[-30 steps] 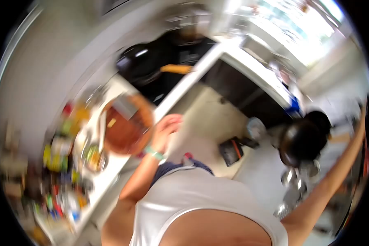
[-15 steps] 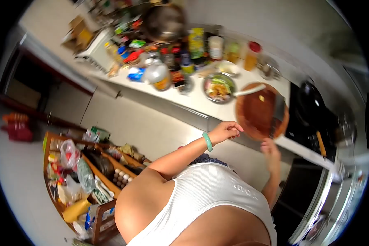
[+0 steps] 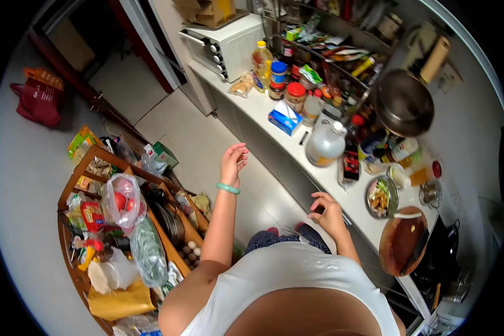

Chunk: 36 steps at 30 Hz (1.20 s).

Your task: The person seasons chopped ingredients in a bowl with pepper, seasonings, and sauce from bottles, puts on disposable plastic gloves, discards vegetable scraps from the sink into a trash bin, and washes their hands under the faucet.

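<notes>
My left hand (image 3: 233, 162), with a green bangle (image 3: 228, 189) at the wrist, is raised over the floor with loosely bent fingers and nothing in it. My right hand (image 3: 327, 213) hovers beside the counter's front edge, its fingers curved and apart, also holding nothing. On the counter (image 3: 333, 185), a round wooden cutting board (image 3: 397, 238) carries a knife (image 3: 417, 249) with a dark handle. A small pale piece (image 3: 413, 228) lies on its surface, and a white strip (image 3: 407, 215) rests near its edge. Behind the board sits a metal bowl (image 3: 382, 197) of chopped food.
Bottles and jars crowd the counter, including a large clear jug (image 3: 326, 144) and a blue tissue pack (image 3: 285, 120). A white toaster oven (image 3: 227, 47) stands at its far end. A packed wooden shelf (image 3: 103, 159) is on my left; a wok (image 3: 445, 246) is on the right.
The view has swung left, bringing the toaster oven and doorway further in. My right hand has come away from the cutting board. My left hand now points forward, away from the counter.
</notes>
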Motion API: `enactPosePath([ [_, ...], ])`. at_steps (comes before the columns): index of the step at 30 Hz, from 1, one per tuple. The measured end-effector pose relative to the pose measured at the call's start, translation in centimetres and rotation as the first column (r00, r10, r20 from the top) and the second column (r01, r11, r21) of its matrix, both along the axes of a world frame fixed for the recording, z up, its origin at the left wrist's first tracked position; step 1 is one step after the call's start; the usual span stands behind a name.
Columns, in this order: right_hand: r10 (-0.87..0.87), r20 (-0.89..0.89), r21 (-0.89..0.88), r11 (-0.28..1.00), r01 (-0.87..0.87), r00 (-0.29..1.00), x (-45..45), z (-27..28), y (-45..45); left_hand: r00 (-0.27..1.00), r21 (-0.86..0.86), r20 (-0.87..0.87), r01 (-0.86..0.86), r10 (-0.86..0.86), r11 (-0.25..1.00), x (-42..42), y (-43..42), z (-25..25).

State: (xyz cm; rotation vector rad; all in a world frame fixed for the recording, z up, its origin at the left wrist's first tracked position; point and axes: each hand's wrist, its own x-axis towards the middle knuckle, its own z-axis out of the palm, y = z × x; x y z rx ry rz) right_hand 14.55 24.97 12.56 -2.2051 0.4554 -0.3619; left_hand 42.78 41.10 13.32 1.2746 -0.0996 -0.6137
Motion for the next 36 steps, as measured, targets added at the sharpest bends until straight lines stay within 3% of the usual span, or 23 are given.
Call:
enactPosePath([
  [1,0.016,0.001,-0.003,1.000,-0.016,1.000,1.9,0.3,0.0,0.999,-0.014,-0.021,-0.035,0.035,0.999,1.3,0.5,-0.5],
  [3,0.032,-0.155,0.172,0.985,-0.005,0.987,6.3,0.7,-0.2,0.992,-0.018,-0.072,-0.101,0.100,0.995,3.6,1.2,-1.8],
  [4,0.101,-0.198,0.101,0.991,-0.082,0.975,8.2,-0.1,-0.8,0.986,-0.011,-0.102,-0.131,0.129,0.991,4.2,1.5,-2.4],
  [7,0.199,-0.371,0.223,0.967,-0.121,0.907,14.9,-0.2,-2.0,0.959,-0.050,-0.214,-0.202,0.186,0.978,7.9,2.9,-5.3],
  [9,0.267,-0.375,0.161,0.962,-0.221,0.888,20.1,-2.7,-3.5,0.880,0.021,-0.385,-0.294,0.279,0.956,10.5,3.8,-5.8],
  [13,0.434,-0.251,0.079,0.900,-0.428,0.865,32.0,-3.8,-4.9,0.745,-0.043,-0.536,-0.495,0.398,0.868,19.0,6.8,-6.0],
  [15,0.522,-0.269,0.128,0.852,-0.507,0.809,38.0,-3.1,-4.6,0.812,-0.355,-0.521,-0.487,0.264,0.798,22.0,9.1,-6.3],
  [16,0.602,-0.258,0.199,0.798,-0.569,0.755,41.4,-4.0,-4.4,0.806,-0.351,-0.521,-0.502,0.280,0.790,23.9,9.8,-5.9],
  [17,0.668,-0.241,0.265,0.743,-0.614,0.704,44.4,-4.2,-4.2,0.833,-0.546,-0.510,-0.507,0.215,0.667,25.9,10.2,-5.3],
  [18,0.726,-0.272,0.204,0.685,-0.699,0.632,47.4,-4.2,-3.8,0.862,-0.709,-0.485,-0.487,0.149,0.510,27.9,10.5,-4.7],
  [19,0.718,-0.271,0.199,0.693,-0.693,0.641,49.9,-4.0,-3.2,0.865,-0.755,-0.478,-0.494,0.154,0.431,29.8,11.0,-3.7],
  [21,0.796,-0.337,0.064,0.552,-0.832,0.502,55.5,-4.4,-2.1,0.902,-0.839,-0.388,-0.431,0.189,0.333,34.0,11.9,-2.8],
  [23,0.793,-0.337,0.085,0.563,-0.822,0.507,61.3,-6.3,-1.1,0.928,-0.858,-0.260,-0.349,0.266,0.376,39.1,13.7,-3.1],
  [24,0.817,-0.370,0.104,0.510,-0.854,0.443,64.2,-7.3,-0.4,0.920,-0.889,-0.307,-0.368,0.244,0.271,41.8,14.5,-3.6],
  [26,0.817,-0.494,0.094,0.390,-0.916,0.298,69.9,-5.2,2.2,0.903,-0.884,-0.345,-0.404,0.256,0.234,47.5,16.4,-0.5],
  [27,0.823,-0.457,0.119,0.433,-0.894,0.338,72.7,-8.2,2.4,0.896,-0.881,-0.375,-0.424,0.238,0.208,50.4,16.8,-0.2],
  [28,0.793,-0.487,0.099,0.466,-0.879,0.366,75.1,-7.8,3.3,0.898,-0.881,-0.385,-0.427,0.214,0.203,53.7,17.6,-0.5],
  [29,0.766,-0.500,0.063,0.498,-0.865,0.404,78.5,-7.1,4.5,0.907,-0.888,-0.375,-0.411,0.193,0.207,57.5,18.5,-0.5],
  [31,0.729,-0.510,0.007,0.534,-0.845,0.456,84.6,-6.1,7.1,0.954,-0.901,-0.232,-0.284,0.190,0.327,64.3,20.1,0.7],
  [33,0.775,-0.382,0.051,0.561,-0.826,0.503,91.1,-4.5,9.7,0.960,-0.901,-0.217,-0.267,0.177,0.343,71.1,21.4,1.5],
  [36,0.777,-0.323,0.045,0.582,-0.812,0.540,99.4,-1.5,12.1,0.973,-0.911,-0.202,-0.228,0.109,0.344,79.4,22.1,2.3],
])
